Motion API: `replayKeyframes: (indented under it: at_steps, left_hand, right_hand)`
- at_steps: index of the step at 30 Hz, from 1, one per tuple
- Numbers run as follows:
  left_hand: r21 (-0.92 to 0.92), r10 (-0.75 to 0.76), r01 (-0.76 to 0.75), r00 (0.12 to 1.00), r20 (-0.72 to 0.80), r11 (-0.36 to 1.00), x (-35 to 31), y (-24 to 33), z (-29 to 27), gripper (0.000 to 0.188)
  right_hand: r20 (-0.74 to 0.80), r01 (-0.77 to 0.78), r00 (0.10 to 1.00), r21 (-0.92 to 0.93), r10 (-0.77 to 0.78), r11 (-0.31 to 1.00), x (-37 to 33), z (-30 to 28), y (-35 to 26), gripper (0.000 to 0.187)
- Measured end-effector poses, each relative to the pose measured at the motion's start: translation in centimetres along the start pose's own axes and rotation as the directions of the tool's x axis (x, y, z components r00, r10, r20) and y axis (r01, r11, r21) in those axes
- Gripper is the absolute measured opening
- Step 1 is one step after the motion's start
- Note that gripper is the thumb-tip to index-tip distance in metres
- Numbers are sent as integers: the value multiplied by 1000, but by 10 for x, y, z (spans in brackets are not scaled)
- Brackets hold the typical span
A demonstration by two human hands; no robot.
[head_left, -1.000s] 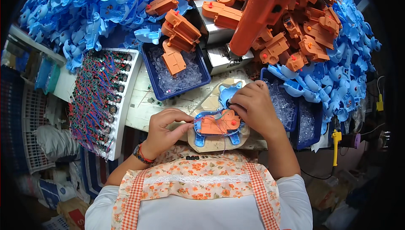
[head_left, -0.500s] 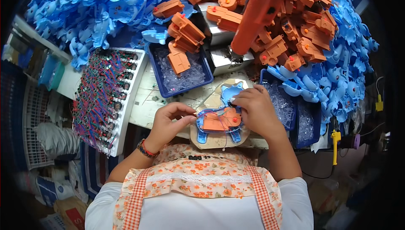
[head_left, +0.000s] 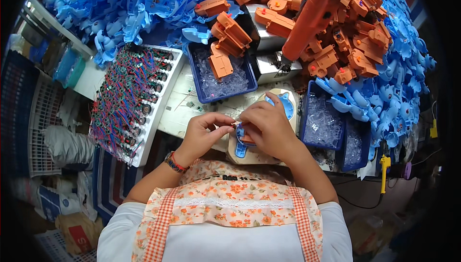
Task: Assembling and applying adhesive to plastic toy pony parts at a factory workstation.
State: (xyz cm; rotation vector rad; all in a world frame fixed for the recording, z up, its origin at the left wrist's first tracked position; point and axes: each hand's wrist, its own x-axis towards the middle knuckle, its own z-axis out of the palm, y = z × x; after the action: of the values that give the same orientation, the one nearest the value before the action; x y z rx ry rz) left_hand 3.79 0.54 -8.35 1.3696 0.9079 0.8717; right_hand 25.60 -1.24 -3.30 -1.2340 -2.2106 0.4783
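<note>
Thumb and fingers of my left hand [head_left: 204,131] are pinched together at the left end of a blue plastic toy shell [head_left: 241,150]. Whatever small piece lies between them is too small to name. My right hand [head_left: 269,126] arches over the shell, its fingertips closed close to the left ones. It covers most of the orange plastic box [head_left: 247,140] that sits in the shell. The shell lies on a beige base [head_left: 261,158] at the table's near edge, with a blue ear-shaped part [head_left: 286,104] showing behind my right hand.
A white foam tray [head_left: 161,99] of wired parts stands left. Blue bins [head_left: 209,99] hold clear plastic pieces. An orange electric screwdriver [head_left: 307,24] hangs over piles of orange boxes [head_left: 322,61] and blue shells [head_left: 120,17]. A yellow-handled tool [head_left: 385,168] hangs at right.
My right hand has moved from the shell's right end leftward across it, to the left fingertips, now hiding most of the orange box. The whole view has shifted slightly.
</note>
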Motion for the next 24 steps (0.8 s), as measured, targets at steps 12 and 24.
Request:
replayKeyframes:
  at_steps: [12, 24]
  left_hand:
    - [197, 163, -155, 986, -25, 968, 2, 7, 1, 16]
    - [210, 141, -132, 990, -25, 969, -2, 3, 7, 18]
  right_hand:
    - [-8, 17, 1000, 41, -17, 999, 4, 1, 4, 26]
    - [-38, 110, 992, -142, -117, 984, 1, -8, -2, 11]
